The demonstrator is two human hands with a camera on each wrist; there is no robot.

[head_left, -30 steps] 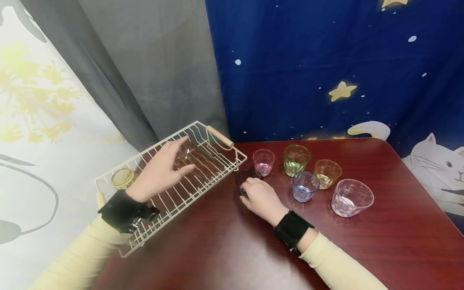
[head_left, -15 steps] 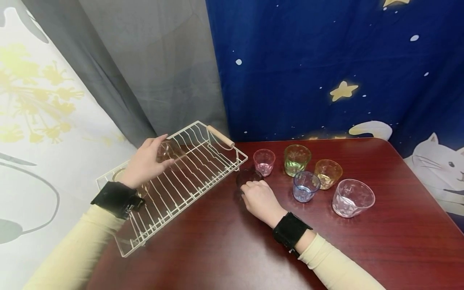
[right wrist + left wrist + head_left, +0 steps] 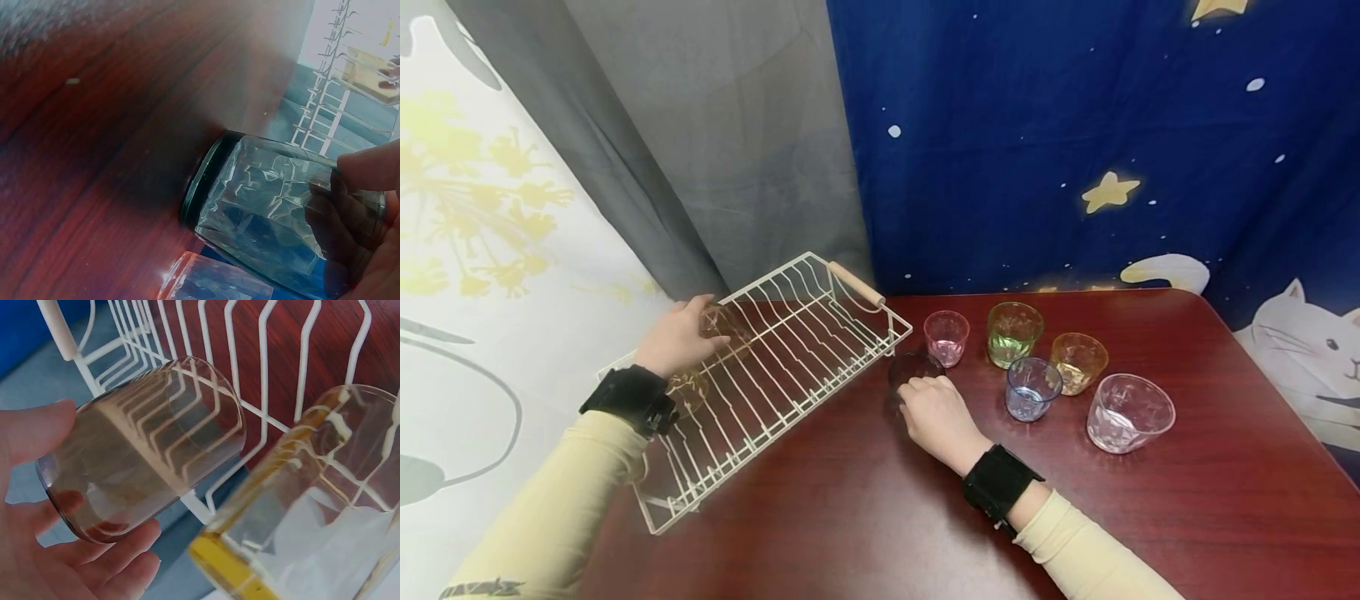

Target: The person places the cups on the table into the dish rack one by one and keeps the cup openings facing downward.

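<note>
My left hand (image 3: 676, 337) holds a brown-tinted glass (image 3: 147, 450) at the left end of the white wire dish rack (image 3: 658, 529). The thumb lies on one side of the glass and the fingers on the other, in the left wrist view. Close beside it in the rack is a yellow-tinted glass (image 3: 294, 506), partly hidden by the forearm in the head view. On the table right of the rack, my right hand (image 3: 942, 418) grips a dark-tinted glass (image 3: 269, 200) near its rim, its thick base toward the tabletop.
Right of the dark glass stand pink (image 3: 947, 340), green (image 3: 1014, 335), yellow (image 3: 1078, 362), blue (image 3: 1033, 389) and clear (image 3: 1129, 414) glasses on the red-brown table (image 3: 820, 533). A wooden handle (image 3: 857, 283) tops the rack's far end. Curtains (image 3: 1000, 150) hang behind.
My left hand has moved left and lower along the rack with the brown glass, bringing it beside the yellow one. The right hand and its dark glass have stayed in place.
</note>
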